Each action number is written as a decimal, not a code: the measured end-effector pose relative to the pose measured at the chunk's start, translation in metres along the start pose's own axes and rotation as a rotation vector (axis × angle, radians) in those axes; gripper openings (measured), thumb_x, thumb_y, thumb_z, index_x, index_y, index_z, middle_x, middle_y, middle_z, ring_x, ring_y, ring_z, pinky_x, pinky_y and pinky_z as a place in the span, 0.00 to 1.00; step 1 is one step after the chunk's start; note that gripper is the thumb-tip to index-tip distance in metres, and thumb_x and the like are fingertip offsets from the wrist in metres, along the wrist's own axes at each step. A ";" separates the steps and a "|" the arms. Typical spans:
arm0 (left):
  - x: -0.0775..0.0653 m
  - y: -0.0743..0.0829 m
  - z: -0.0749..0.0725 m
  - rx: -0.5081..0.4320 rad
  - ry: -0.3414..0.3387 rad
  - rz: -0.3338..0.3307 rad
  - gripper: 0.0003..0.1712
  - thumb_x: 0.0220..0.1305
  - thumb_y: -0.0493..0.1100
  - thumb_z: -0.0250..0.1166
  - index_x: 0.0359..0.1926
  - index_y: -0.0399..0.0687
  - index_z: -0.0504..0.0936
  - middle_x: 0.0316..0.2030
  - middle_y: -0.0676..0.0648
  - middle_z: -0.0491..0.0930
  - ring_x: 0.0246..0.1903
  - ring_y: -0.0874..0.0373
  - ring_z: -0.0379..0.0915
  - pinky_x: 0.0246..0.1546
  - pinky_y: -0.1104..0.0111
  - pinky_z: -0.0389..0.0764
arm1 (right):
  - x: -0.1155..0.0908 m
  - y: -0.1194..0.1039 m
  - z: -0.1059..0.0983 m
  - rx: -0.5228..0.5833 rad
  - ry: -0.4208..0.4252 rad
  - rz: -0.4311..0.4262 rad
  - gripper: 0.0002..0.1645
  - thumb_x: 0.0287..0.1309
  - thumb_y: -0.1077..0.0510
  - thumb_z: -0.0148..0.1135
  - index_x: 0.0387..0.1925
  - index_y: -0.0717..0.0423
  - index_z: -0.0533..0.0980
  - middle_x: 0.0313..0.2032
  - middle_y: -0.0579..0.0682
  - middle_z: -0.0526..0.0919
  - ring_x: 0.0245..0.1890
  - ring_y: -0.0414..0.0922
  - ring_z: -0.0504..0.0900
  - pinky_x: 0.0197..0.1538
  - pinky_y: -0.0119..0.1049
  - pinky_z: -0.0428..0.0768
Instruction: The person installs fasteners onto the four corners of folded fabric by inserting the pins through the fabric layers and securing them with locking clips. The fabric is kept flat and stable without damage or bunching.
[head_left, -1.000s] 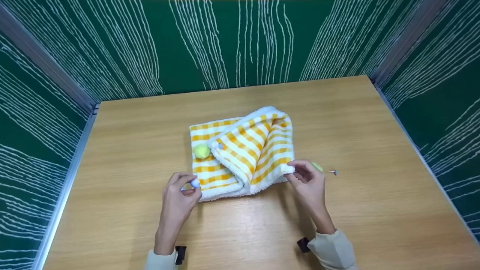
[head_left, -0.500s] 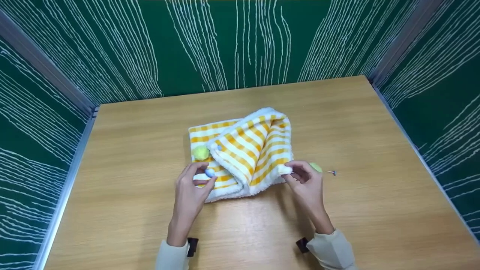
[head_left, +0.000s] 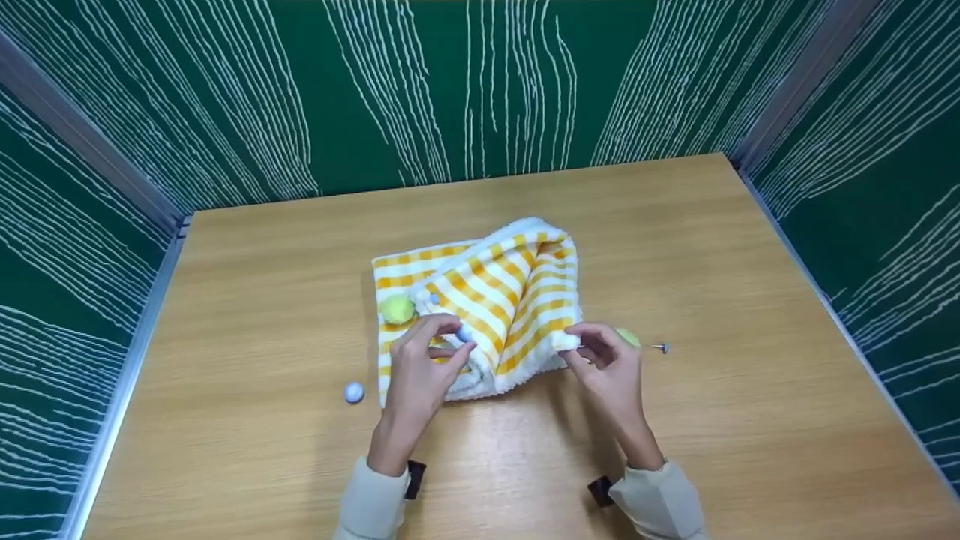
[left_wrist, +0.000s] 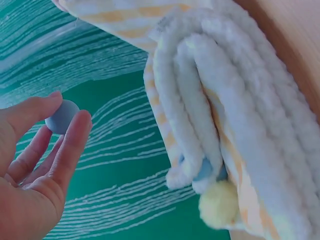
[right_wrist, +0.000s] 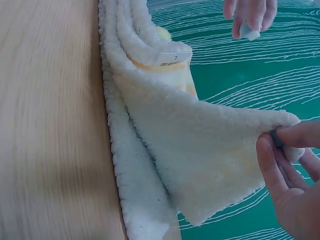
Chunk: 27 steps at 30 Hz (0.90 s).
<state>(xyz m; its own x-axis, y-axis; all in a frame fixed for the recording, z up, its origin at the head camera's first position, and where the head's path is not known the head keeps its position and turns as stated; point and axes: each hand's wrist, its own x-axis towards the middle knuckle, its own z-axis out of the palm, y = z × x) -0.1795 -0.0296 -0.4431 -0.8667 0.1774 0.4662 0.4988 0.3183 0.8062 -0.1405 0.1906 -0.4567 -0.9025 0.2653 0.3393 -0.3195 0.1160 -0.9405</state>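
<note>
A yellow-and-white checked blanket [head_left: 480,281] with fleecy white edges lies folded on the table. My right hand [head_left: 609,360] pinches its near right corner and lifts it. In the right wrist view a small blue-grey disc-like piece [right_wrist: 276,139] sits between thumb and finger at that corner. My left hand [head_left: 424,364] pinches a small round blue ball [left_wrist: 62,117] between thumb and fingertips, over the blanket's middle. A green ball [head_left: 397,308] rests at the blanket's left part, beside a folded corner with a small blue spot [head_left: 433,298].
A second blue ball [head_left: 353,392] lies on the wooden table [head_left: 225,337] left of the blanket. Right of my right hand are a partly hidden green ball [head_left: 628,337] and a pin with a blue head [head_left: 661,347]. Green patterned walls [head_left: 480,90] enclose the table.
My left hand has carried the blue ball rightward from the blanket's near left corner, uncovering the second blue ball on the table. My right hand still holds the corner.
</note>
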 end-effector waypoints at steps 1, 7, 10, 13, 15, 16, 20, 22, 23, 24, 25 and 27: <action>0.001 0.000 0.002 -0.009 -0.009 0.008 0.12 0.47 0.35 0.67 0.36 0.39 0.77 0.33 0.48 0.76 0.36 0.59 0.75 0.28 0.76 0.78 | 0.000 0.000 0.000 -0.003 -0.002 0.002 0.11 0.40 0.78 0.59 0.32 0.73 0.74 0.33 0.63 0.76 0.34 0.48 0.78 0.37 0.34 0.78; 0.008 -0.001 0.017 -0.024 -0.070 0.057 0.11 0.50 0.34 0.64 0.38 0.43 0.77 0.34 0.49 0.77 0.36 0.60 0.74 0.28 0.75 0.77 | 0.000 -0.001 0.001 -0.002 -0.004 0.014 0.11 0.41 0.77 0.60 0.32 0.72 0.74 0.33 0.62 0.76 0.34 0.48 0.78 0.36 0.33 0.78; 0.011 0.000 0.025 -0.022 -0.111 0.072 0.12 0.51 0.36 0.63 0.39 0.44 0.77 0.36 0.49 0.77 0.37 0.61 0.74 0.29 0.76 0.77 | 0.000 -0.001 0.000 -0.024 -0.012 0.006 0.11 0.41 0.77 0.59 0.32 0.72 0.74 0.33 0.61 0.77 0.34 0.49 0.78 0.37 0.34 0.78; 0.014 0.001 0.031 -0.031 -0.150 0.082 0.12 0.53 0.39 0.63 0.41 0.44 0.77 0.38 0.49 0.77 0.39 0.62 0.73 0.30 0.77 0.77 | -0.001 -0.001 -0.001 -0.050 -0.025 -0.008 0.11 0.42 0.77 0.59 0.33 0.71 0.74 0.33 0.62 0.77 0.34 0.50 0.78 0.37 0.33 0.78; 0.016 0.002 0.035 -0.032 -0.171 0.089 0.13 0.54 0.41 0.62 0.42 0.45 0.77 0.39 0.50 0.77 0.39 0.63 0.73 0.30 0.77 0.77 | -0.001 -0.001 -0.001 -0.061 -0.028 -0.013 0.11 0.42 0.77 0.58 0.33 0.71 0.74 0.33 0.61 0.77 0.34 0.49 0.78 0.37 0.33 0.78; 0.017 0.002 0.037 -0.033 -0.178 0.092 0.13 0.54 0.41 0.61 0.42 0.45 0.77 0.40 0.51 0.77 0.39 0.63 0.73 0.31 0.78 0.76 | -0.001 -0.001 -0.001 -0.063 -0.027 -0.013 0.11 0.42 0.77 0.58 0.32 0.71 0.74 0.33 0.61 0.77 0.34 0.49 0.78 0.37 0.33 0.78; 0.020 0.003 0.043 -0.037 -0.199 0.106 0.14 0.54 0.40 0.61 0.43 0.44 0.76 0.41 0.52 0.77 0.40 0.63 0.73 0.31 0.78 0.76 | 0.000 -0.001 0.000 -0.077 -0.021 -0.019 0.11 0.41 0.77 0.59 0.32 0.70 0.75 0.33 0.59 0.78 0.34 0.48 0.78 0.37 0.33 0.78; 0.021 0.002 0.045 -0.044 -0.212 0.108 0.14 0.54 0.38 0.62 0.43 0.43 0.76 0.41 0.51 0.77 0.40 0.63 0.73 0.31 0.78 0.76 | 0.001 0.000 -0.001 -0.085 -0.025 -0.029 0.11 0.41 0.77 0.59 0.32 0.69 0.75 0.33 0.59 0.78 0.34 0.48 0.78 0.37 0.34 0.78; 0.021 0.002 0.046 -0.048 -0.220 0.106 0.14 0.53 0.37 0.62 0.43 0.43 0.76 0.41 0.51 0.77 0.41 0.63 0.73 0.31 0.78 0.76 | 0.001 0.000 -0.001 -0.090 -0.032 -0.033 0.11 0.41 0.77 0.59 0.32 0.69 0.75 0.33 0.59 0.78 0.34 0.49 0.78 0.37 0.34 0.78; 0.021 0.002 0.047 -0.052 -0.228 0.103 0.14 0.53 0.36 0.62 0.43 0.42 0.76 0.41 0.50 0.77 0.41 0.63 0.73 0.31 0.78 0.76 | 0.001 0.000 -0.001 -0.095 -0.041 -0.042 0.11 0.42 0.77 0.58 0.32 0.69 0.75 0.33 0.59 0.78 0.34 0.49 0.79 0.37 0.34 0.78; 0.021 0.001 0.048 -0.056 -0.235 0.100 0.14 0.53 0.36 0.62 0.43 0.41 0.76 0.41 0.49 0.77 0.41 0.63 0.73 0.32 0.78 0.76 | 0.001 0.000 0.000 -0.098 -0.051 -0.048 0.11 0.42 0.77 0.58 0.32 0.69 0.75 0.33 0.59 0.78 0.34 0.49 0.79 0.37 0.34 0.78; 0.021 0.000 0.050 -0.062 -0.249 0.094 0.14 0.53 0.36 0.61 0.44 0.41 0.76 0.41 0.48 0.77 0.42 0.63 0.73 0.32 0.77 0.76 | 0.001 0.001 0.000 -0.102 -0.071 -0.059 0.11 0.42 0.77 0.58 0.33 0.69 0.75 0.34 0.59 0.78 0.35 0.49 0.79 0.37 0.35 0.79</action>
<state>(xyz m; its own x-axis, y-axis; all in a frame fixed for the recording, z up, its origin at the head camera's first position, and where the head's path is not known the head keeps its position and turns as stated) -0.1974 0.0207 -0.4513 -0.7875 0.4296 0.4419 0.5696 0.2337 0.7880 -0.1420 0.1911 -0.4567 -0.9023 0.1872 0.3884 -0.3448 0.2275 -0.9107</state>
